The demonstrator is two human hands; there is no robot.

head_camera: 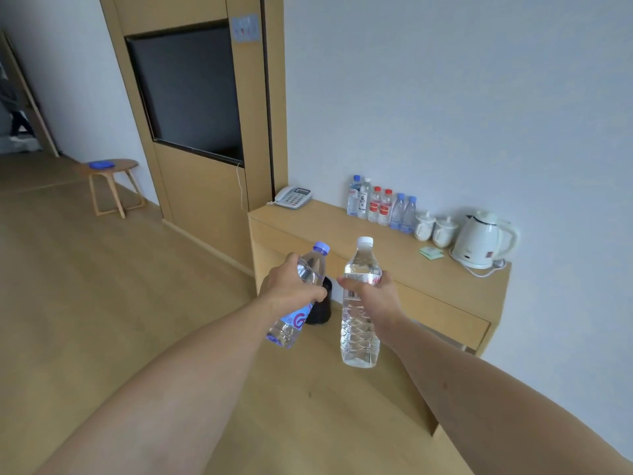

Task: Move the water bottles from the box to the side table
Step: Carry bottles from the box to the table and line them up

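Far off at the left, a small wooden stool (113, 186) stands on the floor beside the dark screen (186, 90). Nearer, the left hand (291, 286) curls tightly round the middle of a blue-capped bottle (301, 299), which tilts right, its cap above the knuckles and its base below the wrist. Just beside it, the right hand (373, 293) wraps a white-capped bottle (361, 303) at its label, upright, the thumb across the front. Both bottles are held in the air before the side table (394, 269), where six bottles (382, 205) stand in a row by the wall, between the telephone (293, 197) and two cups (435, 228) and a kettle (479, 240).
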